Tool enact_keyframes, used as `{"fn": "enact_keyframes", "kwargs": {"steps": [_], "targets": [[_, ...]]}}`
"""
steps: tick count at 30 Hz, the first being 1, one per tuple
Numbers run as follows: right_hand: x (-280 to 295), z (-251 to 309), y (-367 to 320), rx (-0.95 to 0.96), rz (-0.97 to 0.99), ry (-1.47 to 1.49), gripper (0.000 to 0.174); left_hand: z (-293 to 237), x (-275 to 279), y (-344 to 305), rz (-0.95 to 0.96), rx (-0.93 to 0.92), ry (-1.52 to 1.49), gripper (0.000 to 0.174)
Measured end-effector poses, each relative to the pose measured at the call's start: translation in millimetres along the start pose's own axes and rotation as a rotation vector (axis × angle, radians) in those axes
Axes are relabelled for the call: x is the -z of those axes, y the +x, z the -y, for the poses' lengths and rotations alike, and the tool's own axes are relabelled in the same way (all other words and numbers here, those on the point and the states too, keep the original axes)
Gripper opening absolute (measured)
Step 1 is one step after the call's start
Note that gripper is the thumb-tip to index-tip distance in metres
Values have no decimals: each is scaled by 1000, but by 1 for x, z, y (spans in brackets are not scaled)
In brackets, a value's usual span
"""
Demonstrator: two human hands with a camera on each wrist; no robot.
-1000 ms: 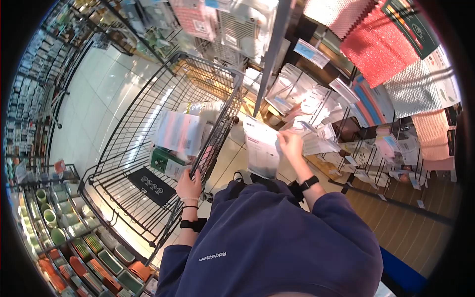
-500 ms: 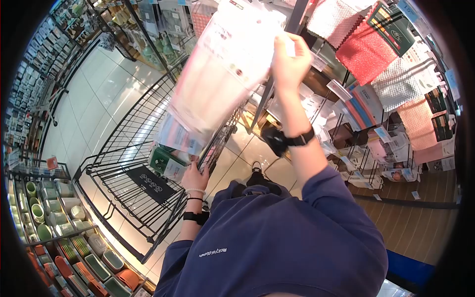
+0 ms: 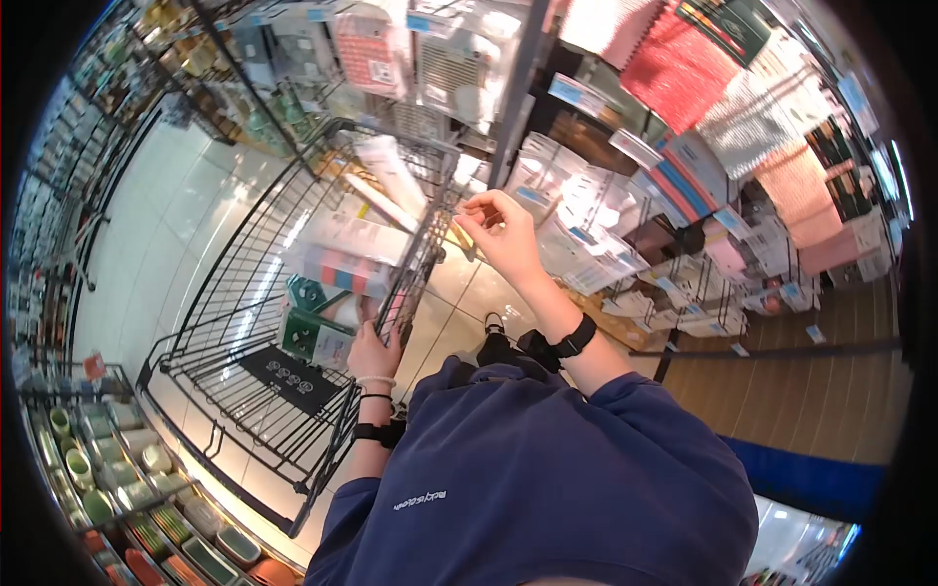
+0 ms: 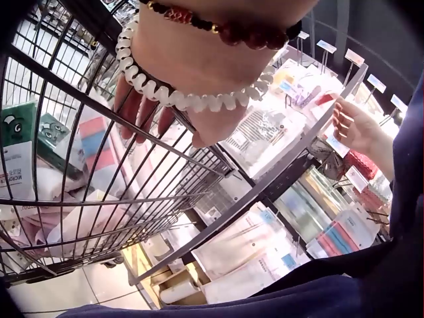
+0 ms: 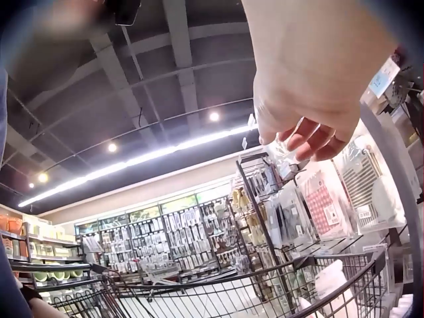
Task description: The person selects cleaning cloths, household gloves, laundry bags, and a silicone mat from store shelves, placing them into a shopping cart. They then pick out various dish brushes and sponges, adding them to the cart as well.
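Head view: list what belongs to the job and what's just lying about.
Job: black wire shopping cart; clear red-and-blue-striped pack inside; left hand on cart rim; right hand, empty.
Lying about: coral textured hanging cloth; green cylindrical cups on shelf.

A black wire cart (image 3: 337, 126) stands on the pale tiled floor (image 3: 147, 210), a dark panel (image 3: 288, 381) with round icons at its near end. Inside it, green packs (image 3: 311, 337) lie near that panel, a clear-wrapped striped pack (image 3: 354, 278) just beyond them, and long white packs (image 3: 391, 174) sit aslant toward the far end.
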State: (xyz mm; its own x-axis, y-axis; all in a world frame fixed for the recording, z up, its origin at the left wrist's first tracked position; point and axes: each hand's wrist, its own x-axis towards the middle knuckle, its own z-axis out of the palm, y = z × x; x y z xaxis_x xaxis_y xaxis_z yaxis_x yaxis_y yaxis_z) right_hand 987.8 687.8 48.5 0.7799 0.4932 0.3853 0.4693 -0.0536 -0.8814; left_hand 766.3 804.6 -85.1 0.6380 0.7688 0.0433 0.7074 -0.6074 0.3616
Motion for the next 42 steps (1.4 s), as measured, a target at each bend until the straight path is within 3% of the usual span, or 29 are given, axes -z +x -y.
{"fn": "enact_keyframes", "kwargs": {"steps": [6, 9, 12, 18, 20, 21, 23, 27, 29, 32, 33, 34, 35, 36, 38, 40, 42], "targets": [[42, -24, -23, -108, -99, 10, 16, 5, 0, 4, 141, 4, -13, 43], [73, -72, -51, -388, 304, -306, 20, 14, -4, 9, 223, 3, -36, 47], [101, -118, -99, -421, 307, -540, 21, 18, -5, 16, 291, 10, -133, 49], [177, -209, -161, -937, 316, -849, 63, 6, -1, 31, 310, -11, -183, 45], [209, -271, -184, -941, 40, -751, 78, -2, 1, 29, 230, -46, -169, 44], [221, -275, -180, -944, 41, -743, 78, -6, 4, 30, 240, -30, -137, 43], [241, -284, -168, -912, -256, -683, 84, 1, -2, 31, 255, 10, -101, 45], [268, -315, -146, -909, -484, -603, 84, 28, -22, 36, 315, 69, -182, 47], [276, -340, -138, -808, -610, -656, 83, 23, -17, 36, 361, 113, -210, 47], [286, -361, -129, -864, -573, -562, 84, 37, -25, 38, 399, 127, -210, 48], [285, -367, -131, -719, -658, -615, 68, 40, -28, 38, 392, 131, -181, 48], [288, -372, -135, -713, -667, -605, 68, 44, -30, 38, 385, 136, -153, 48], [291, -355, -132, -820, -605, -589, 54, 63, -43, 38, 347, 131, -171, 46], [293, -350, -136, -923, -538, -574, 41, 49, -34, 38, 387, 166, -199, 43], [286, -346, -147, -753, -592, -680, 25, 46, -33, 37, 368, 150, -185, 41], [281, -335, -152, -673, -494, -752, 29, 54, -35, 35, 360, 131, -154, 40], [272, -348, -167, -582, -620, -526, 30, 43, -30, 36, 328, 83, -100, 37]]}}
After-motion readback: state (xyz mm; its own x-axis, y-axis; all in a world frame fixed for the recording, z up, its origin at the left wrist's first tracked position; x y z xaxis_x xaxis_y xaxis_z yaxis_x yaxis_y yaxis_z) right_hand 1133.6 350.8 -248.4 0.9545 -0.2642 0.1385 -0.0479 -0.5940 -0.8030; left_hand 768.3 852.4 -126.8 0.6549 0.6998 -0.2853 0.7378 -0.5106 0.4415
